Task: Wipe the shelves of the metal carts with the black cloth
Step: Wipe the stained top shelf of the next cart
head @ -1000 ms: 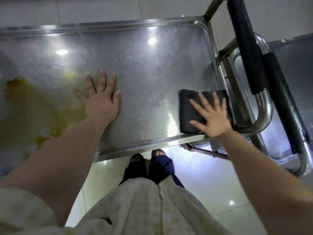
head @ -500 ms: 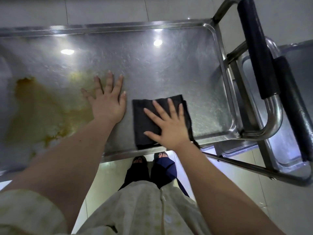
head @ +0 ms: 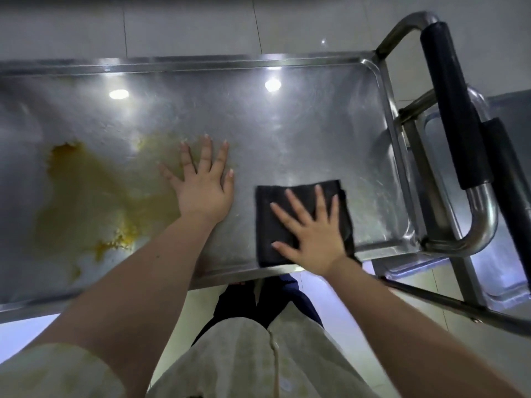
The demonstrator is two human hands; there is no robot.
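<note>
The black cloth (head: 267, 199) lies folded flat on the cart's top shelf (head: 287, 124), near the front rim and right of the middle. The right hand (head: 311, 234) presses down on it, palm flat, fingers straight and spread, gripping nothing. Part of the cloth shows beyond the fingertips and to either side of the hand.

Just beside it, apart from the cloth, the left hand (head: 202, 188) rests flat on the bare metal with its fingers spread and released. It touches the edge of a yellow-brown stain (head: 86, 191), which spreads over the left part of the shelf, with brighter yellow flecks toward the front.

Two light spots (head: 118, 94) reflect off the scratched steel. At the shelf's right end rises the cart handle (head: 451, 110), a steel tube in a black sleeve. Close behind it stands a second cart (head: 514, 133) with its own black-sleeved handle (head: 505, 173). Below the front rim are a pale garment (head: 244, 354), dark shoes (head: 238, 303) and the tiled floor (head: 186, 27).
</note>
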